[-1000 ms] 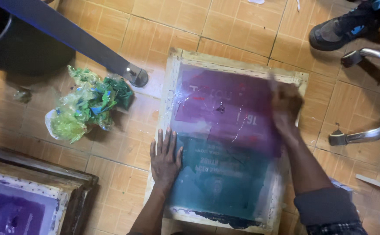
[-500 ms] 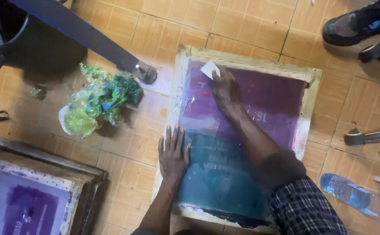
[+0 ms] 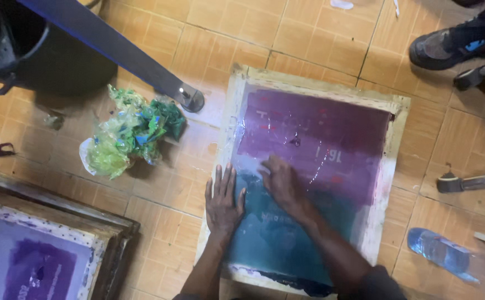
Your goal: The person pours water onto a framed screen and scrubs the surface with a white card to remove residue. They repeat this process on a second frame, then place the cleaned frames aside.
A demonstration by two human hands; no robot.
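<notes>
A big wooden-framed printing screen (image 3: 309, 178) is lying flat on the orange tiled floor (image 3: 309, 44), filling the middle of the room. Its pale frame is looking rough and paint-stained, and the stretched mesh inside is showing a wet sheen, purple across the far half and blue-green across the near half, with faint pale lettering in it. To the near left, another framed screen (image 3: 37, 250) with a purple mesh is leaning into view, its wood darker. A dark bucket (image 3: 26, 50) is sitting at the far left, and a blue metal bar (image 3: 115, 44) is slanting down to a foot on the tiles. Beside it a crumpled green and yellow plastic bag (image 3: 131, 133) is lying just left of the frame. A dark shoe (image 3: 453, 44) is resting at the far right, and a clear plastic bottle (image 3: 442, 253) is lying on its side near the frame's right edge.

The left hand (image 3: 223, 200) is pressing flat on the frame's left edge, fingers spread wide and holding nothing. The right hand (image 3: 281, 183) is resting palm-down on the mesh, fingers (image 3: 267, 166) curled slightly; whether anything is under them, I cannot tell.
</notes>
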